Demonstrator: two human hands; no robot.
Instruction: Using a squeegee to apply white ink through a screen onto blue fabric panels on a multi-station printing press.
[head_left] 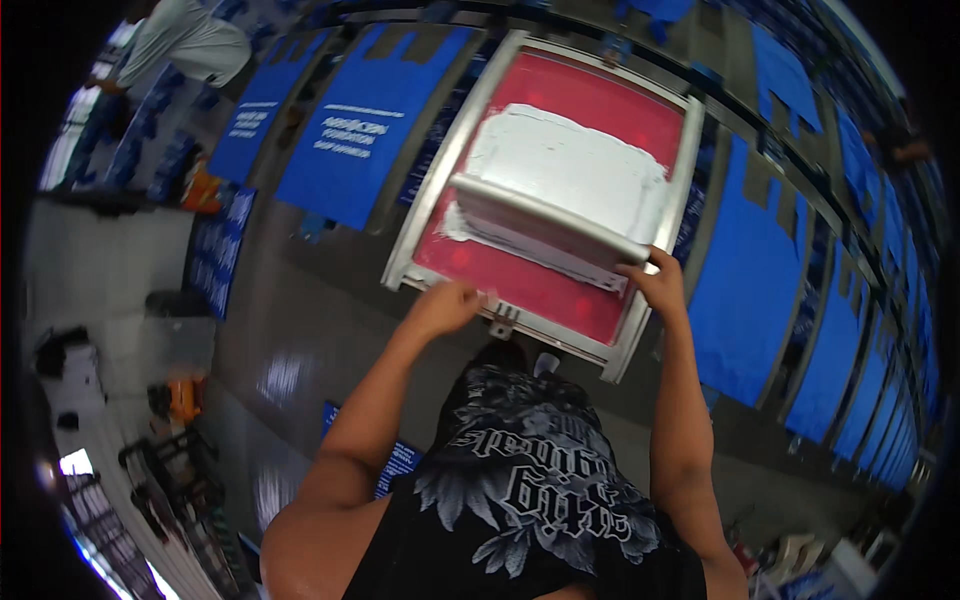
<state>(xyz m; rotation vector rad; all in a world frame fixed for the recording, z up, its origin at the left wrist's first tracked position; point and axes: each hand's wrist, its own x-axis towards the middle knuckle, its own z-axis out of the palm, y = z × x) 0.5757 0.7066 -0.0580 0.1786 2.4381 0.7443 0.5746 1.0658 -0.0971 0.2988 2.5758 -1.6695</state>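
A silk-screen frame (689, 143) with pale metal rails and red mesh lies before me. White ink (560, 160) covers much of the mesh in a wide patch. Across it stands a long squeegee (545, 215) with a metal handle, tilted, its lower edge near the ink's close end. My right hand (660, 285) is closed on the squeegee's right end. At the near left rail, my left hand (445, 308) has its fingers curled over the frame's edge; the fingertips are partly blurred. A metal clip (504, 320) sits on the near rail beside it.
Blue printed fabric pieces lie in rows on both sides, including a left piece (350, 130) with white lettering and a right piece (750, 270). Another person (185, 45) is at the far left. Orange items (186, 398) and racks stand at the lower left.
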